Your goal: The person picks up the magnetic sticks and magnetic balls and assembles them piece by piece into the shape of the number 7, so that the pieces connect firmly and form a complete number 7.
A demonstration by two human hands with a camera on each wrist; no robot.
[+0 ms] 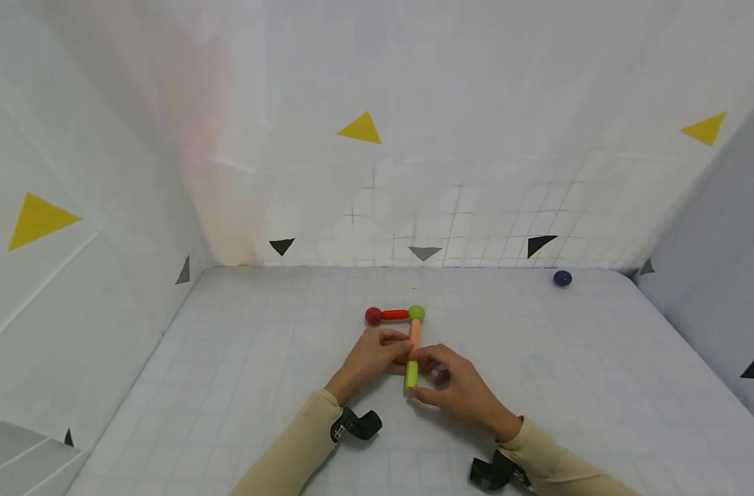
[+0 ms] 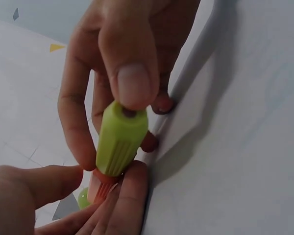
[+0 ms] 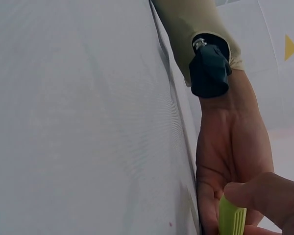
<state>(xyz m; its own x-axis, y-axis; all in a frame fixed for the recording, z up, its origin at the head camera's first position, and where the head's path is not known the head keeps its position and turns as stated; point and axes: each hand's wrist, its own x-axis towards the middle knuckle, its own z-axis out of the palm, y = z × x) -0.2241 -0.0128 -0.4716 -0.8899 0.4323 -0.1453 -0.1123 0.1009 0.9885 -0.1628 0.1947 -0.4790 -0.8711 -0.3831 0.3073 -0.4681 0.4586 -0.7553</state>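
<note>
My left hand point(image 1: 372, 357) grips a light orange rod point(image 1: 416, 331) between thumb and fingers. The rod's far end meets a lime-green ball point(image 1: 416, 313), and from that ball a red rod point(image 1: 395, 315) runs left to a dark red ball point(image 1: 373, 316). At the near end, a yellow-green ribbed rod point(image 2: 118, 144) stands in line with the orange one, their ends meeting at the fingertips. My right hand point(image 1: 463, 391) pinches this yellow-green piece, its thumb over the holed end. The right wrist view shows only part of the yellow-green rod point(image 3: 232, 218).
A dark blue ball point(image 1: 562, 278) lies at the back right of the white table point(image 1: 600, 386). White sheet walls point(image 1: 476, 89) with yellow and dark triangles stand behind and at both sides. Dark green wrist mounts point(image 1: 491, 474) hang from both tan sleeves.
</note>
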